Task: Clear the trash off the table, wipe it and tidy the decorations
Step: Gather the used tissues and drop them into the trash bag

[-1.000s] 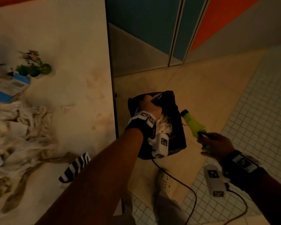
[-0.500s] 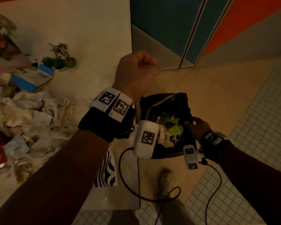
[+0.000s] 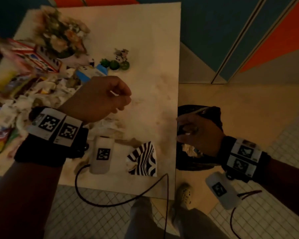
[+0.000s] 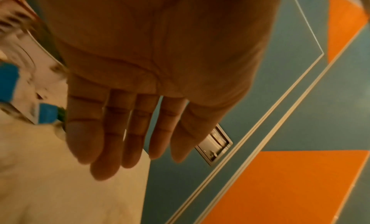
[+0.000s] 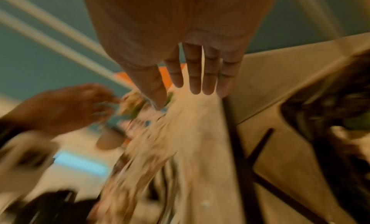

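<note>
A: Left hand [image 3: 100,99] over table [image 3: 155,49], beside trash [image 3: 33,100]; state of grip?
B: Empty, fingers [image 4: 104,132] relaxed, nearly straight in wrist view.
A: Right hand [image 3: 200,133]?
B: Above black bag [image 3: 197,163], off table's right edge; fingers [image 5: 195,72] straight, holding nothing.
A: Elsewhere on table?
B: Striped wrapper [image 3: 143,159] at near edge; green figurines [image 3: 115,64] and flowers [image 3: 62,37] toward far side.
</note>
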`<action>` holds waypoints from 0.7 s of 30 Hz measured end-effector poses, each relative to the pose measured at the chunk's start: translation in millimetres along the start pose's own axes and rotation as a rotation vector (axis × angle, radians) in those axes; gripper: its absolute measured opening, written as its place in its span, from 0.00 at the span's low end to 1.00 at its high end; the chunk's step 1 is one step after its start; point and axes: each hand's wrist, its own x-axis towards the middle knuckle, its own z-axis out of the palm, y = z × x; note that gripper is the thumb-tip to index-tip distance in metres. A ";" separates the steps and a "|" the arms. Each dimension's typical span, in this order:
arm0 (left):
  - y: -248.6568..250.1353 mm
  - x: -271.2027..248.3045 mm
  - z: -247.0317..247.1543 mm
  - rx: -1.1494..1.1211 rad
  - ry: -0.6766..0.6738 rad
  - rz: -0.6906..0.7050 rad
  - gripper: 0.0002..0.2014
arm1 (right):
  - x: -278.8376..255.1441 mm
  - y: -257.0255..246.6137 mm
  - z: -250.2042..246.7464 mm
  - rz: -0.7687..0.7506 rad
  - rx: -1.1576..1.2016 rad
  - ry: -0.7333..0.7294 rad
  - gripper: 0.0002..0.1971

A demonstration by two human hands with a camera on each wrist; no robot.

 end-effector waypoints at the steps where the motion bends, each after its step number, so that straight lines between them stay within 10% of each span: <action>1: -6.8 -4.5 -5.3 0.035 -0.002 -0.023 0.04 | -2.9 -9.8 7.8 -0.047 -0.066 -0.031 0.28; 8: -45.8 -27.4 -22.8 0.367 0.001 -0.087 0.05 | -4.5 -44.2 64.6 -0.184 -0.458 -0.232 0.36; 21: -116.4 -77.1 -27.7 0.249 0.021 -0.046 0.04 | 29.3 -59.1 127.8 0.071 -0.682 -0.240 0.33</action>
